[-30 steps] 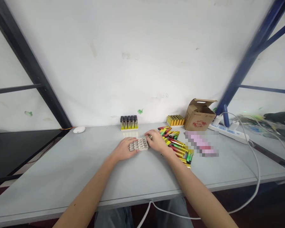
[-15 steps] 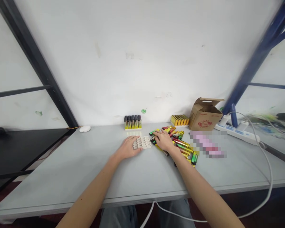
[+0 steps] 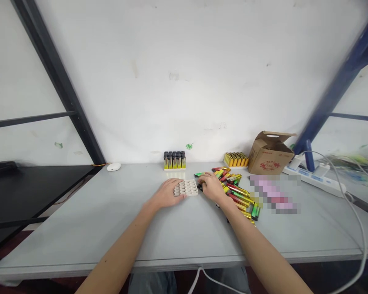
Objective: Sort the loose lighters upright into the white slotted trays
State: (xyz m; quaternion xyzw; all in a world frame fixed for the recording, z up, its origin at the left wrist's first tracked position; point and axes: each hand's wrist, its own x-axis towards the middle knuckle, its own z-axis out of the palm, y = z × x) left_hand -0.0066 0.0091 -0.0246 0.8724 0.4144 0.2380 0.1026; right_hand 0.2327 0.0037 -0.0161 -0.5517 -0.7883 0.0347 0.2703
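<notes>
A small white tray with round holes (image 3: 187, 187) lies on the grey table (image 3: 110, 220). My left hand (image 3: 166, 194) rests against the tray's left side, fingers curled on its edge. My right hand (image 3: 212, 186) lies just right of the tray, at the near edge of a loose pile of colourful lighters (image 3: 237, 192), fingers bent down onto them. What those fingers hold is hidden.
A filled tray of lighters with dark tops (image 3: 174, 160) stands by the wall. A row of yellow lighters (image 3: 235, 159) and an open cardboard box (image 3: 271, 154) sit at the back right. A power strip (image 3: 315, 178) with a white cable and a white puck (image 3: 113, 166) lie on the table.
My right hand reached out into the lighter pile, then drew back toward the white tray. My left hand stayed on the tray. The camera turned slightly left.
</notes>
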